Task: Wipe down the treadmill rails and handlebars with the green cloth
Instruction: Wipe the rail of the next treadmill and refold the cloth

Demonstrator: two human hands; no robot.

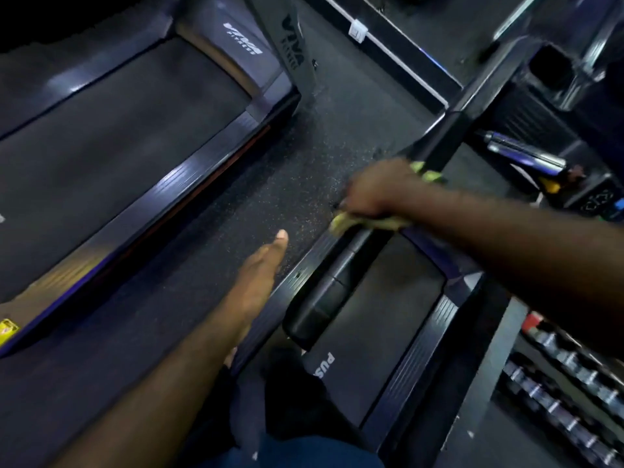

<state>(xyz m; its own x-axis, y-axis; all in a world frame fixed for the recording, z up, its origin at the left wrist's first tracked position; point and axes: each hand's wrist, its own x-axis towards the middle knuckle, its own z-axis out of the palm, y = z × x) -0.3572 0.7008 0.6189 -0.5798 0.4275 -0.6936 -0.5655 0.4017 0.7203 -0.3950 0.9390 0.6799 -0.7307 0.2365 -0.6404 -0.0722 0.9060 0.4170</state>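
Note:
My right hand (pixel 378 189) is wrapped around the black left handlebar (pixel 341 275) of the treadmill in front of me, with the green cloth (pixel 354 222) bunched under the palm. Bits of cloth stick out past my fingers and below the wrist. The bar runs from the lower middle up to the right toward the console. My left hand (pixel 260 268) hangs free above the speckled floor, fingers straight and together, holding nothing. Below the bar lie the treadmill's left side rail (pixel 304 268) and belt (pixel 388 315).
A second treadmill (pixel 118 146) stands to the left, across a strip of rubber floor (pixel 304 157). The console (pixel 594 194) with chrome grips is at right. A rack of dumbbells (pixel 574 383) fills the lower right. My legs stand at the bottom.

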